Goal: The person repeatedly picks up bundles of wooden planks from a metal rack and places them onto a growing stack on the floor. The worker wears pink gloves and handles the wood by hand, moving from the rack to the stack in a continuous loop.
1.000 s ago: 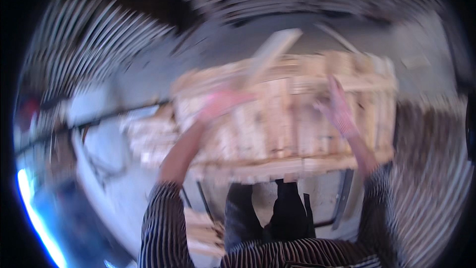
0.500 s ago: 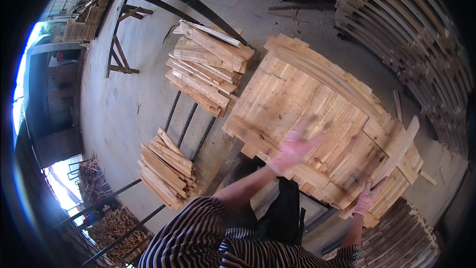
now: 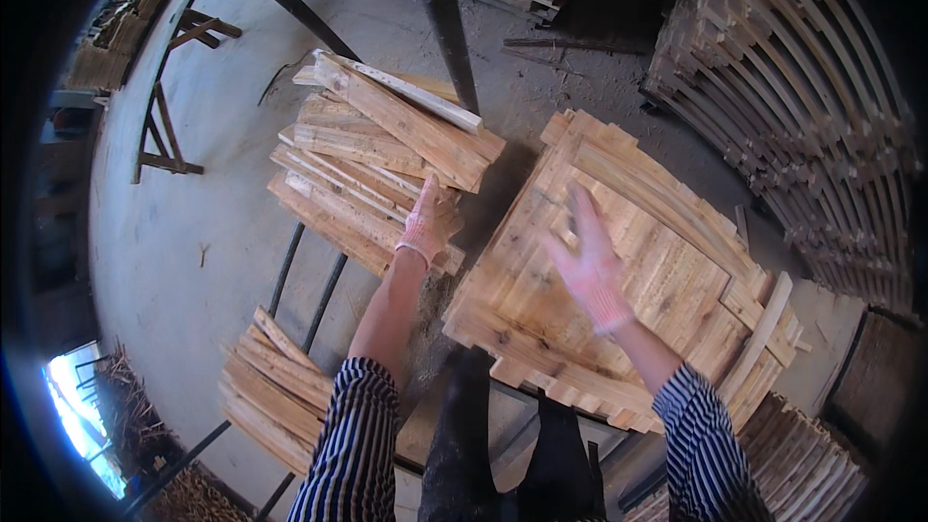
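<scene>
My left hand [image 3: 425, 222], in a pale pink glove, reaches to the right-hand ends of a pile of loose wooden boards [image 3: 358, 140]. Its fingers are apart and touch the board ends; no board is lifted. Over a broad layer of boards laid side by side [image 3: 667, 266], my right hand [image 3: 590, 266] is spread and empty, its fingertips blurred by motion. A narrow strip of wood [image 3: 759, 340] lies aslant across the layer's right end. Longer strips [image 3: 657, 198] lie along its far edge.
A smaller bundle of boards [image 3: 275, 387] rests on metal bars [image 3: 324, 300] at the lower left. Tall stacks of curved strips [image 3: 783, 106] rise at the right. Dark posts [image 3: 440, 24] stand beyond the pile, and a wooden trestle [image 3: 164, 106] farther left.
My left hand has gone from above the board layer to the loose pile. My right hand has let go of the narrow strip and moved left over the layer. The view has turned left.
</scene>
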A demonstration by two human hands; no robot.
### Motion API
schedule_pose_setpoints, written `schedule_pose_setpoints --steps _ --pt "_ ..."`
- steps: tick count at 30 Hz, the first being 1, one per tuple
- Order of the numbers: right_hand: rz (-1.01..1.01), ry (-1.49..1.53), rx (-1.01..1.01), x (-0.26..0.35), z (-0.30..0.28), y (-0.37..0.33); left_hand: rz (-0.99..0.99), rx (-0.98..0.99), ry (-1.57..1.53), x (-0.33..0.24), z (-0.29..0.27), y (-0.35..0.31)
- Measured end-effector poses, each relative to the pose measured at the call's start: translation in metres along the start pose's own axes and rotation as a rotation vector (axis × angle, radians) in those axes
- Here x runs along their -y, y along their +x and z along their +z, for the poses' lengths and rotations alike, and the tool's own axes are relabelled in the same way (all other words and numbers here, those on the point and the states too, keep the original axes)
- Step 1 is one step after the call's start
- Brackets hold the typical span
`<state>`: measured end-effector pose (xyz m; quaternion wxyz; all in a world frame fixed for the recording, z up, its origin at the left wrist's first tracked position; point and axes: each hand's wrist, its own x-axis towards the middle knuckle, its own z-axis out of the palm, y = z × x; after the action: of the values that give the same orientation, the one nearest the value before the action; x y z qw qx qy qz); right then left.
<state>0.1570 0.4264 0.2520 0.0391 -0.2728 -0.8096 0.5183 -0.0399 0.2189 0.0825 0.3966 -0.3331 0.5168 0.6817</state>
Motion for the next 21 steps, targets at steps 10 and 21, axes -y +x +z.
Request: schedule_pose_setpoints --steps 10,21 --pt "0.15 -0.599 0.13 -0.12 0.051 0.28 -0.039 0.43 -0.31 0.013 0.118 0.032" --pt "0.592 0.008 0.735 0.022 0.192 0.187 0.021 0.426 -0.369 -0.007 -0.078 -0.025"
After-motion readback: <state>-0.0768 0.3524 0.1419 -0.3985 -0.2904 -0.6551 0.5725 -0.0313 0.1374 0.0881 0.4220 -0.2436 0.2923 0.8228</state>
